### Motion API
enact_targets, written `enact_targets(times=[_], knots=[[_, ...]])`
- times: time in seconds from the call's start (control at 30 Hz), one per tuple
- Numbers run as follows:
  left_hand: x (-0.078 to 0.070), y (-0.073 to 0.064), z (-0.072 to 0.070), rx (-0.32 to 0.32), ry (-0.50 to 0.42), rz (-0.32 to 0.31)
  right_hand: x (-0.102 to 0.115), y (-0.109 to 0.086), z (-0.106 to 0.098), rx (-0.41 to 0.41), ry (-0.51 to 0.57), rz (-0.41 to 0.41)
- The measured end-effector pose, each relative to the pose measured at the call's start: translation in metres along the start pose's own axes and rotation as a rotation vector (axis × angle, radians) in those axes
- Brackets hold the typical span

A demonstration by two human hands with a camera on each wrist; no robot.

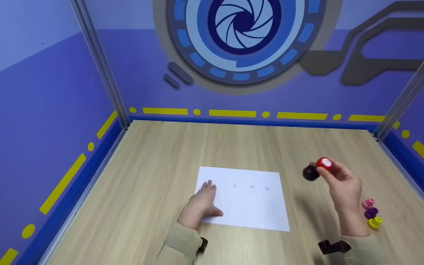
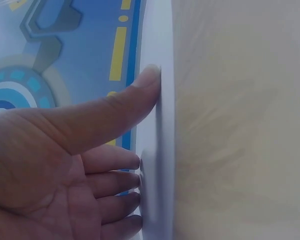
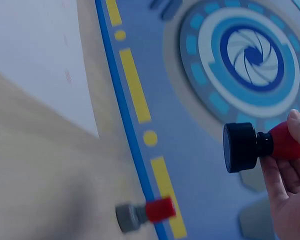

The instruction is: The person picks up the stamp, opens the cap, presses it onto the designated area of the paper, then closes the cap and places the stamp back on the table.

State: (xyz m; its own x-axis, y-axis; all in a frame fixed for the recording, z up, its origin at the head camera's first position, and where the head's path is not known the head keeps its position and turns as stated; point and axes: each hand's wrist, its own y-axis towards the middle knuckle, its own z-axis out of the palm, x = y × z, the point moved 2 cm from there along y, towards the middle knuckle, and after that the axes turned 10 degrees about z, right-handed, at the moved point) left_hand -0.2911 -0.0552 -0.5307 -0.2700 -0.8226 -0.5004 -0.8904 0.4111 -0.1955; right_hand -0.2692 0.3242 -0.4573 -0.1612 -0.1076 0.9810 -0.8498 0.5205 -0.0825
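A white sheet of paper lies on the table and bears a row of three faint pink prints. On its left part rests my left hand, fingers extended and thumb spread towards the near edge. The left wrist view shows the thumb and fingertips at the paper's surface. My right hand, raised to the right of the sheet, grips a stamp by its red knob between thumb and fingers. The stamp's black base points away from the palm, tilted sideways.
Small pink, purple and yellow stamps stand in a row right of my right forearm. Another stamp with a red handle stands on the wooden table. Blue printed panels enclose the back and sides.
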Motion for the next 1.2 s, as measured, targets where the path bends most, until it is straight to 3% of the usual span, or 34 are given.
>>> enact_targets(times=[0.13, 0.2, 0.27, 0.37, 0.47, 0.57, 0.7, 0.83, 1.2], knots=[[-0.002, 0.0, 0.0, -0.03, 0.006, 0.012, -0.005, -0.02, 0.026, 0.115, 0.099, -0.027], [-0.006, 0.001, -0.001, -0.084, -0.01, 0.049, -0.008, -0.029, 0.039, 0.172, 0.141, -0.032], [-0.014, 0.001, -0.001, -0.171, -0.089, 0.115, -0.012, -0.038, 0.051, 0.226, 0.177, -0.027], [-0.032, 0.003, 0.002, -0.292, -0.349, 0.245, -0.019, -0.052, 0.068, 0.31, 0.201, -0.002], [-0.051, 0.004, 0.008, -0.332, -0.712, 0.339, -0.026, -0.063, 0.083, 0.386, 0.282, 0.058], [-0.065, 0.006, 0.017, -0.316, -0.991, 0.356, -0.033, -0.072, 0.095, 0.452, 0.396, 0.113], [-0.072, 0.007, 0.025, -0.33, -1.173, 0.333, -0.038, -0.08, 0.105, 0.493, 0.487, 0.146], [-0.071, 0.008, 0.027, -0.37, -1.223, 0.333, -0.04, -0.083, 0.11, 0.488, 0.512, 0.18], [-0.07, 0.007, 0.024, -0.392, -1.145, 0.383, -0.041, -0.082, 0.115, 0.519, 0.568, 0.251]])
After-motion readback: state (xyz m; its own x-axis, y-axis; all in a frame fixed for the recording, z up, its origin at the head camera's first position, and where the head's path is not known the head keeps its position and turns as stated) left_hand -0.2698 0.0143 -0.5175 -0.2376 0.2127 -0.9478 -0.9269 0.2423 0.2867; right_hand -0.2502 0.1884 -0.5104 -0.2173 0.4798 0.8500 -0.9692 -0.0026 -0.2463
